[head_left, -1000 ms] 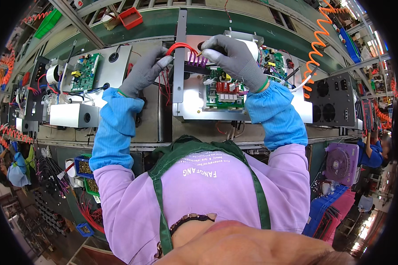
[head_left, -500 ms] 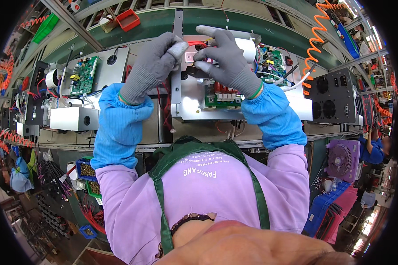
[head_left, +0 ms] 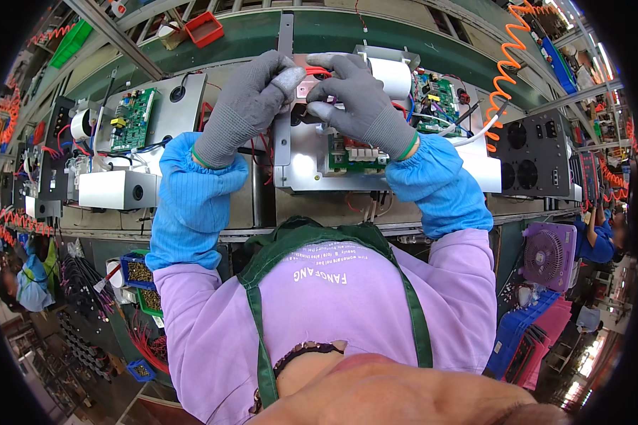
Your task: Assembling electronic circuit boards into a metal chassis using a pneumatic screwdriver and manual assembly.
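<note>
Both hands wear grey gloves and work above a silver metal chassis (head_left: 322, 183). Red wires (head_left: 317, 71) run between them, over a pinkish copper-coloured plate (head_left: 306, 86). My left hand (head_left: 252, 106) is closed, thumb and forefinger pinching the wires' left end. The curled fingers of my right hand (head_left: 358, 99) lie above and below the same wires; the exact grip is partly hidden. A dark part (head_left: 301, 113) sits just below the fingertips. Beneath my right wrist a green board with white blocks (head_left: 360, 156) shows. A white cylinder (head_left: 391, 78) stands just beyond that hand.
A second chassis with a green circuit board (head_left: 136, 119) and white box (head_left: 110, 190) stands left. A black fan panel (head_left: 532, 156) is on the right, below a coiled orange hose (head_left: 505, 71). A red bin (head_left: 204, 30) lies at the far side; screw bins (head_left: 138, 270) are lower left.
My right hand's upper fingers have curled down and inward onto the red wires. My left hand stays nearly in place, still pinching.
</note>
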